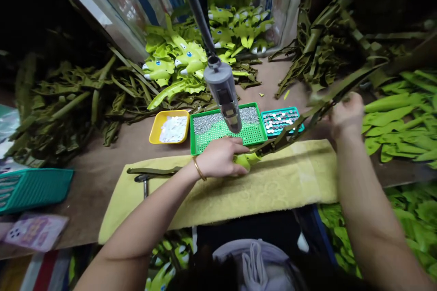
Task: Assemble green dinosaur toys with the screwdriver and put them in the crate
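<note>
Holding a bright green toy part [246, 161] against a yellow cloth [273, 186], the left hand [218, 158] had its grip clamped on it. A long olive strip [293, 129] ran from that part up to the right hand [347, 116]. The right hand was blurred, so I could not tell if its grip was together or apart on the strip.

A gray tool [223, 93] hung down from above, just past the left hand. On the brown surface [102, 177] beyond the cloth sat 3 trays in a row. A yellow tray [170, 113] had white bits [173, 129], a green tray [218, 134] had tiny silver beads [221, 118], and a teal tray [273, 110] had round silver pieces [280, 121].

At the far side, a big heap of green toys [184, 61] with eyes looked done. Much seemed left, though: dark olive pieces [68, 100] lay in a heap on the left, and light green strips [399, 118] lay on the right. The part in the left hand was partly hidden, so I could not see if it had eyes.
</note>
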Motion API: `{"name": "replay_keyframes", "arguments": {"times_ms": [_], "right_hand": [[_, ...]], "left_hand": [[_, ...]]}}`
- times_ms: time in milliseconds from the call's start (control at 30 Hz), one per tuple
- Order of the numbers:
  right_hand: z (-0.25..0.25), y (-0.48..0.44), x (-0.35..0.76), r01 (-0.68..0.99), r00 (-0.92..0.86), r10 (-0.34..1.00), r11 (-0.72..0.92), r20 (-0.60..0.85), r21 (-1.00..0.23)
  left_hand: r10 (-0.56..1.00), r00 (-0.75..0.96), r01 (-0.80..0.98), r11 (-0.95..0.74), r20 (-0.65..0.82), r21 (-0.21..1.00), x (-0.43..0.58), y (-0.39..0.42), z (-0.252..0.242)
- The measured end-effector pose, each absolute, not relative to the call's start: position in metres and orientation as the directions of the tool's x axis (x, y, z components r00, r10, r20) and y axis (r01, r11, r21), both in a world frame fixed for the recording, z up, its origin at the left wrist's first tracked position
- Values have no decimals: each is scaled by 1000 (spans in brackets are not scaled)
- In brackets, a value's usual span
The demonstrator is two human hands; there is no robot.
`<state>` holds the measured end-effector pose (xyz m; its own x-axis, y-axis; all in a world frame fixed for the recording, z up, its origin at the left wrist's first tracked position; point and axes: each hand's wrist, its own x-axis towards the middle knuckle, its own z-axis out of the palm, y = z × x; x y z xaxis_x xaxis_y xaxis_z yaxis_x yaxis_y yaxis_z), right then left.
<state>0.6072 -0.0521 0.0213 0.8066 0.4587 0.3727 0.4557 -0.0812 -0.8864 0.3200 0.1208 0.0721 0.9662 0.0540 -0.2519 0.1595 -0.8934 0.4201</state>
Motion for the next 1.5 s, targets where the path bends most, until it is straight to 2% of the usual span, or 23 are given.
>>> {"name": "replay_keyframes", "arguments": {"times_ms": [33,100,167,233,300,433,600,667,833,1000,1100,1167,1200,1267,1333,1400,1500], "right_hand": [[20,-77,596,400,854,388,-69,345,-914],[17,-108,557,288,899,358,-44,253,-957],[14,-112,507,163,873,474,-64,113,-985],[10,-99,466,97,772,636,-99,12,-990],[6,-81,443,142,723,690,-108,29,-984],[-1,-68,440,266,764,630,-111,140,-958],[2,-67,440,569,688,626,-150,368,-808],[0,-64,438,571,699,610,-162,373,-805],[-7,-61,443,477,722,636,-169,275,-863],[-3,-55,437,583,678,638,-166,364,-795],[-7,-53,432,591,714,577,-192,397,-784],[-14,-56,432,511,782,493,-157,381,-845],[-18,-58,432,427,812,475,-90,338,-900],[-24,-61,434,186,793,574,93,205,-978],[-23,-64,433,-26,660,741,183,121,-983],[-18,-63,431,-82,556,822,197,119,-977],[-8,-58,420,-14,581,790,247,193,-969]], "left_hand": [[50,965,162,-886,-256,435,324,121,72],[45,960,176,-866,-277,468,332,120,70],[58,951,208,-848,-305,487,341,118,68],[73,943,235,-837,-325,493,347,116,66],[86,936,256,-831,-341,494,350,113,65],[98,934,273,-818,-345,507,347,110,67],[115,938,274,-826,-328,493,349,109,66],[140,932,300,-816,-334,494,350,111,64],[148,939,304,-777,-310,551,348,115,59],[206,931,348,-752,-301,560,347,116,56],[214,934,342,-768,-285,542,342,114,59],[191,948,301,-795,-254,527,335,109,65],[172,957,272,-810,-232,520,331,105,68],[136,973,212,-842,-185,497,323,94,75],[119,981,177,-866,-150,467,317,83,81],[135,985,171,-875,-112,454,312,74,84],[128,990,138,-878,-53,459,309,67,85]]}}
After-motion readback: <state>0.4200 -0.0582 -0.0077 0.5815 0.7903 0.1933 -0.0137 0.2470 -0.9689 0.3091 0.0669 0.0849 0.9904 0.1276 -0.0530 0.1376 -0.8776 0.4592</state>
